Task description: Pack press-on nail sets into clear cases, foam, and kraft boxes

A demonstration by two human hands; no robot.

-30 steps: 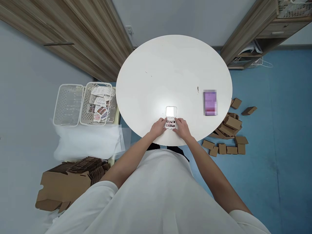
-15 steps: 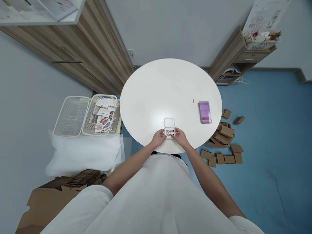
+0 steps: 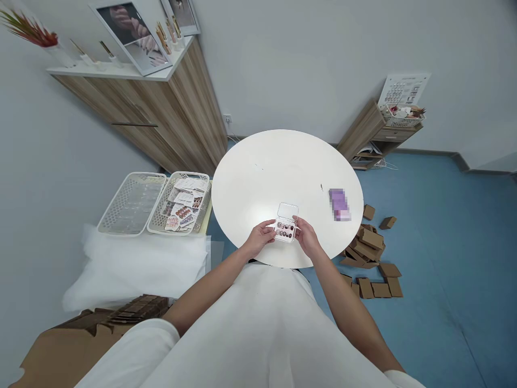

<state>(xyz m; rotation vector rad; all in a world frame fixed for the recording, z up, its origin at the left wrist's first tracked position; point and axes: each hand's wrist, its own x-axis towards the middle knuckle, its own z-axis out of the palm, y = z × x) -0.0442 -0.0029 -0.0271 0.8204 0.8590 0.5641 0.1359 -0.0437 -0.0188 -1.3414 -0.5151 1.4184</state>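
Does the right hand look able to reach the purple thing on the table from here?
Probably yes: I see nothing standing between the right hand and the purple thing. That hand holds the clear case, though, so it would likely need freeing first.

A wooden cabinet (image 3: pixel 181 108) stands far left, with two picture frames (image 3: pixel 133 35) and a red-leaved plant (image 3: pixel 34 33) on top; nearer on the left, two white baskets (image 3: pixel 167 232) sit side by side, the right one holding printed cards (image 3: pixel 184 212); nearer still lie white plastic sheeting (image 3: pixel 153 258) and brown cardboard (image 3: pixel 68 350); small brown boxes (image 3: pixel 367 242) lie on the blue floor (image 3: pixel 436 231) at right; far right, a wooden shelf unit (image 3: pixel 361 132) bears a filled basket (image 3: pixel 404 122) before a poster (image 3: pixel 406 87).
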